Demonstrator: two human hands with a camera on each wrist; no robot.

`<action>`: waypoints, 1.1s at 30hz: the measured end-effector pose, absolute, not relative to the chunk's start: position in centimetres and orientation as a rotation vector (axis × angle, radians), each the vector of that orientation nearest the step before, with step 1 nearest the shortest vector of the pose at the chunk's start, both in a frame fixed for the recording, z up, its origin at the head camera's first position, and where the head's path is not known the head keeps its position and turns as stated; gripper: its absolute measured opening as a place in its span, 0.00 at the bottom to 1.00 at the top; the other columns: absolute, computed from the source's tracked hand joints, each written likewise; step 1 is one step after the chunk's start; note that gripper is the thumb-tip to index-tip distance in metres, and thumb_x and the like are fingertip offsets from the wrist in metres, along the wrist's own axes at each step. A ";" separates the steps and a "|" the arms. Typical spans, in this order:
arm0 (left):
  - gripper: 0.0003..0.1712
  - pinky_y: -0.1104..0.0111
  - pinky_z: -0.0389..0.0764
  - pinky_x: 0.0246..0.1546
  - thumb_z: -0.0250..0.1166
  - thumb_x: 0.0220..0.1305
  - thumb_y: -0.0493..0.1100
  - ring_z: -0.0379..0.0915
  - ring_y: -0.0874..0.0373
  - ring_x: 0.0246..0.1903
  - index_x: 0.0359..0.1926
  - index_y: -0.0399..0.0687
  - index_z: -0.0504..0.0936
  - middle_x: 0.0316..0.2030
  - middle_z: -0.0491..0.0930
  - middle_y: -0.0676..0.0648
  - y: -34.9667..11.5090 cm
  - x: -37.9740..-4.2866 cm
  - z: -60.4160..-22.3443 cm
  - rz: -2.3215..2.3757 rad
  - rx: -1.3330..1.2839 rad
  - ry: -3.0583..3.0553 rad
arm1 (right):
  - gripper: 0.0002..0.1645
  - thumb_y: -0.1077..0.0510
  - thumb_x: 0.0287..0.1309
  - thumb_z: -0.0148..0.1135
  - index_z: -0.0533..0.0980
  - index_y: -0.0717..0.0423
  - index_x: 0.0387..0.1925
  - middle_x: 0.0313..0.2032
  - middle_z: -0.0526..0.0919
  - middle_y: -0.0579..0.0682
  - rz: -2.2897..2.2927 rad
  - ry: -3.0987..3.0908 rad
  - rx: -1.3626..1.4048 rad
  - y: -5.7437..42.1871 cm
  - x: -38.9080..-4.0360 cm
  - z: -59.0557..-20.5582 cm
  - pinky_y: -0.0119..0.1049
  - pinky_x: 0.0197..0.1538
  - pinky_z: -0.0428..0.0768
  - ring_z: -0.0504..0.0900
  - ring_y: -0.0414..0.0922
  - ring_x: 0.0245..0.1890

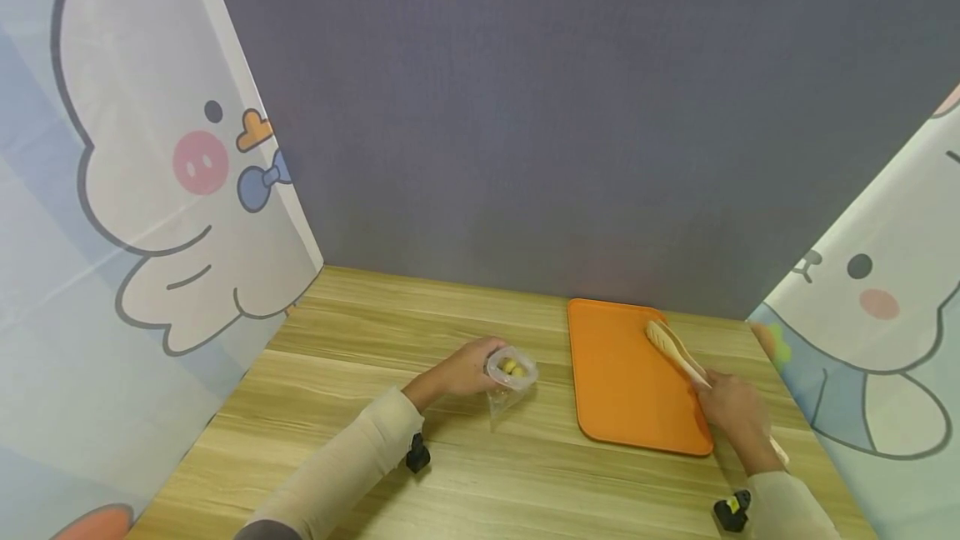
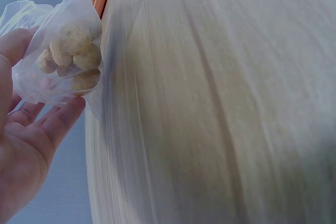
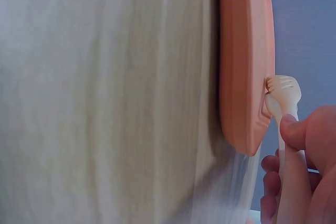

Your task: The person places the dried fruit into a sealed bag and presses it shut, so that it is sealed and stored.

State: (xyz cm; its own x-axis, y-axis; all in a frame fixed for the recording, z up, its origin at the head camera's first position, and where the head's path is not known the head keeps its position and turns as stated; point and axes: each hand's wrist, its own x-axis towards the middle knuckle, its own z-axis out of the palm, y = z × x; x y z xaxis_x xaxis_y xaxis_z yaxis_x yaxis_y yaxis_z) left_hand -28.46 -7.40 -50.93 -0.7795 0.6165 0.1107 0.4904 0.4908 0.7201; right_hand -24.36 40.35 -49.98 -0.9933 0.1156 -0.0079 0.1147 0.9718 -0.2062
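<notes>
My left hand (image 1: 467, 367) grips a clear plastic bag (image 1: 502, 398) from its left side, just above the wooden table. Its mouth stands open, with several round, yellow-brown pieces (image 2: 76, 51) inside; their exact kind is unclear. In the left wrist view the thumb and fingers go around the bag. My right hand (image 1: 737, 408) holds cream-coloured tongs (image 1: 675, 350) by the arms, their toothed tips over the right part of a flat orange tray (image 1: 622, 382). In the right wrist view the tong heads (image 3: 284, 90) appear close together near the tray's rim; whether anything lies between them is unclear.
The wood-grain table (image 1: 360, 332) ends at a grey back panel (image 1: 487, 107). Cartoon-printed panels (image 1: 150, 290) stand at the left and right sides. A black wrist-camera mount (image 1: 417, 452) hangs under the left forearm; another (image 1: 731, 512) is by the right wrist.
</notes>
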 end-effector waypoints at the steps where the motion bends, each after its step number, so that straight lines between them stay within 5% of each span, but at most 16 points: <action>1: 0.33 0.65 0.78 0.54 0.75 0.59 0.47 0.76 0.60 0.52 0.63 0.45 0.74 0.55 0.79 0.50 -7.4 -28.4 -50.9 1.166 0.959 2.566 | 0.34 0.43 0.72 0.53 0.72 0.65 0.66 0.53 0.76 0.80 0.325 -3.114 -0.185 40.3 -24.4 -50.0 0.66 0.40 0.79 0.77 0.79 0.45; 14: 0.33 0.63 0.78 0.56 0.75 0.60 0.49 0.76 0.58 0.54 0.63 0.46 0.74 0.56 0.79 0.49 -7.5 -28.4 -51.2 1.173 0.945 2.571 | 0.33 0.44 0.72 0.55 0.74 0.64 0.65 0.49 0.80 0.79 0.360 -3.062 -0.097 39.0 -23.8 -50.0 0.54 0.28 0.79 0.81 0.73 0.37; 33: 0.34 0.62 0.78 0.57 0.75 0.60 0.51 0.76 0.57 0.55 0.64 0.45 0.74 0.57 0.79 0.48 -7.7 -28.5 -51.2 1.184 0.966 2.566 | 0.28 0.46 0.70 0.60 0.80 0.64 0.58 0.52 0.82 0.72 0.361 -2.951 0.162 34.9 -22.4 -47.8 0.64 0.42 0.80 0.81 0.74 0.47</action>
State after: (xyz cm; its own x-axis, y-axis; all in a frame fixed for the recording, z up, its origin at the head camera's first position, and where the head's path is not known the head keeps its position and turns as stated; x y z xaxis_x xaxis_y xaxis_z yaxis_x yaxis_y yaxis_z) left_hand -28.45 -7.65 -51.16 -0.7799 0.6139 0.1222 0.4912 0.4792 0.7274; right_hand -22.41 34.93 -47.85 -0.9807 -0.0872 0.1749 -0.1268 0.9649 -0.2299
